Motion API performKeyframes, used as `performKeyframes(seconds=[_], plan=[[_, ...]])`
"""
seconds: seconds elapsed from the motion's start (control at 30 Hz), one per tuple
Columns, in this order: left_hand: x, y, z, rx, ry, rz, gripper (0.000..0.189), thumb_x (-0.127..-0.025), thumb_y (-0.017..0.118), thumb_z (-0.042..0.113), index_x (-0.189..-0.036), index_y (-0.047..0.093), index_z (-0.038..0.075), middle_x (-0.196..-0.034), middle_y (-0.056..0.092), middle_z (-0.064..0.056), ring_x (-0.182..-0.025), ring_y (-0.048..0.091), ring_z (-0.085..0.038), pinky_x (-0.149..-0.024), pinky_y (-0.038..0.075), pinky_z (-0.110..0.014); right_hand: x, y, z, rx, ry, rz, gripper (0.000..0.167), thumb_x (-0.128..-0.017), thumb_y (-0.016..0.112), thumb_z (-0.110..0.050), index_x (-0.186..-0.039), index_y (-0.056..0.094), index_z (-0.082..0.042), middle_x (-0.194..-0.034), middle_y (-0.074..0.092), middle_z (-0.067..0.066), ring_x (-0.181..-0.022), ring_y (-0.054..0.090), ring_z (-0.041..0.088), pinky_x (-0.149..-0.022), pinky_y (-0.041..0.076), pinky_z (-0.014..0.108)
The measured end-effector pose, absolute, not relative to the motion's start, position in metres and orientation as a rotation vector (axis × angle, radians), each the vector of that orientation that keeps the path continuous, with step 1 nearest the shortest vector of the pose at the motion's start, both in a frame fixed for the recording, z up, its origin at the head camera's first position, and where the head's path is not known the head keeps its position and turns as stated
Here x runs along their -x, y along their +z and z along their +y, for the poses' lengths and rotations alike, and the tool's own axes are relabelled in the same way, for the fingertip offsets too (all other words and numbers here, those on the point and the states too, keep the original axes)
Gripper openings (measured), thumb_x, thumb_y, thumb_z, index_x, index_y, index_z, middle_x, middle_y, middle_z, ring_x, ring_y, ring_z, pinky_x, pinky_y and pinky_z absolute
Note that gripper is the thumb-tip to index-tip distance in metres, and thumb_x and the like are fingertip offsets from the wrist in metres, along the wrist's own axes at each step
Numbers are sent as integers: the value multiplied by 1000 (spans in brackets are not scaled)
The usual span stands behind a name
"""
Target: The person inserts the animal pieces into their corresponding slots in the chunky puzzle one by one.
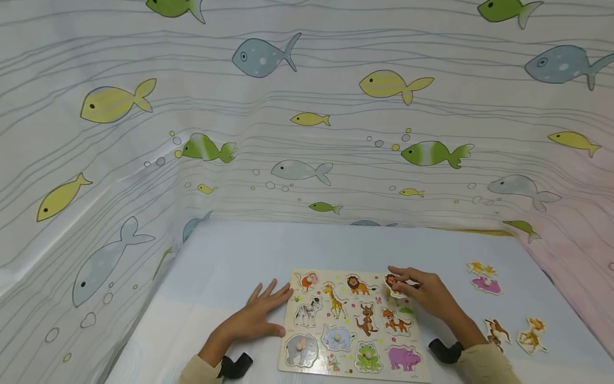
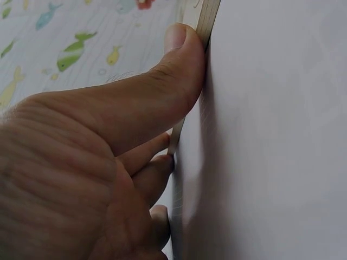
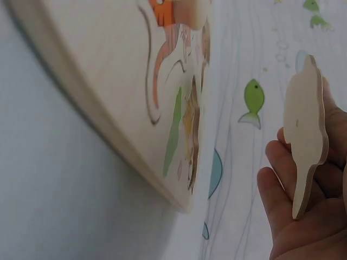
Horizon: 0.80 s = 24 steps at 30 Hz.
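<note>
A wooden animal puzzle board (image 1: 331, 280) lies flat on the table. My left hand (image 1: 251, 319) rests at its left side, fingers spread and fairly straight, with the thumb (image 2: 187, 70) touching the board's edge. Over the board's top right corner, my right hand (image 1: 429, 293) holds a lion puzzle piece (image 1: 392, 282) with its fingers. In the right wrist view the bare wooden back of that lion piece (image 3: 303, 116) shows, raised off the board. Left of it on the board is the lion picture (image 1: 358, 285). Knobbed elephant (image 1: 301, 350), rhino (image 1: 337, 337) and frog (image 1: 368, 357) pieces sit in the board.
Loose pieces lie on the table to the right: a small yellow-orange animal (image 1: 481, 268), a purple hippo (image 1: 486, 284), a kangaroo (image 1: 497, 333) and a giraffe (image 1: 531, 335). A fish-patterned curtain (image 1: 345, 160) stands behind and beside the table.
</note>
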State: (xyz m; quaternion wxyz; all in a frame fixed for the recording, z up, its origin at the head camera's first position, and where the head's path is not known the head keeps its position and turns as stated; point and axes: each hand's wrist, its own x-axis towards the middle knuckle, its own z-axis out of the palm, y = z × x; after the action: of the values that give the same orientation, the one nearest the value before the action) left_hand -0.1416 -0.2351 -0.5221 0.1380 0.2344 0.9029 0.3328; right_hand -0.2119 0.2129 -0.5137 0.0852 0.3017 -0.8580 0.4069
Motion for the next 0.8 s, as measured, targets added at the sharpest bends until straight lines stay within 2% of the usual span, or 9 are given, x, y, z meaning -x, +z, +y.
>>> performKeyframes(seconds=[0.17, 0.23, 0.33, 0.43, 0.7, 0.8], plan=[[143, -524, -236, -690, 946, 2619, 95, -79, 77, 47, -157, 33, 12, -165, 24, -10, -155, 1, -44, -121, -10, -65, 218, -511, 198, -990, 1257, -2536, 16, -91, 71, -10, -102, 71, -21, -129, 68, 16, -105, 73, 19, -70, 59, 18], [143, -524, -236, -681, 938, 2620, 95, -79, 76, 47, -157, 33, 14, -165, 24, -8, -155, 1, -42, -121, -10, -65, 221, -511, 191, -1012, 1260, -2534, 16, -91, 71, -10, -101, 70, -22, -129, 68, 15, -105, 73, 22, -74, 59, 17], [142, -524, -236, -667, 945, 2615, 95, -79, 77, 47, -157, 33, 15, -165, 24, -8, -155, 0, -41, -121, -10, -65, 224, -511, 181, -1007, 1263, -2541, 13, -91, 71, -13, -97, 69, -24, -129, 69, 12, -106, 72, 22, -82, 59, 19], [142, -523, -236, -663, 951, 2614, 96, -78, 78, 46, -157, 33, 14, -165, 24, -8, -155, 1, -42, -121, -10, -65, 228, -513, 170, -1004, 1258, -2531, 11, -90, 72, -15, -94, 68, -24, -127, 70, 12, -105, 73, 22, -82, 60, 21], [143, -523, -237, -689, 961, 2617, 95, -80, 77, 45, -156, 33, 11, -165, 24, -11, -154, 2, -44, -120, -10, -66, 235, -520, 143, -1018, 1283, -2514, 6, -94, 68, -12, -97, 64, -15, -124, 71, 17, -90, 75, 18, -64, 58, 21], [144, -525, -237, -680, 943, 2616, 95, -80, 77, 46, -157, 32, 13, -165, 23, -8, -155, 1, -41, -121, -10, -64, 234, -523, 138, -980, 1287, -2582, 3, -96, 66, -16, -97, 63, -15, -126, 70, 15, -92, 74, 18, -66, 58, 22]])
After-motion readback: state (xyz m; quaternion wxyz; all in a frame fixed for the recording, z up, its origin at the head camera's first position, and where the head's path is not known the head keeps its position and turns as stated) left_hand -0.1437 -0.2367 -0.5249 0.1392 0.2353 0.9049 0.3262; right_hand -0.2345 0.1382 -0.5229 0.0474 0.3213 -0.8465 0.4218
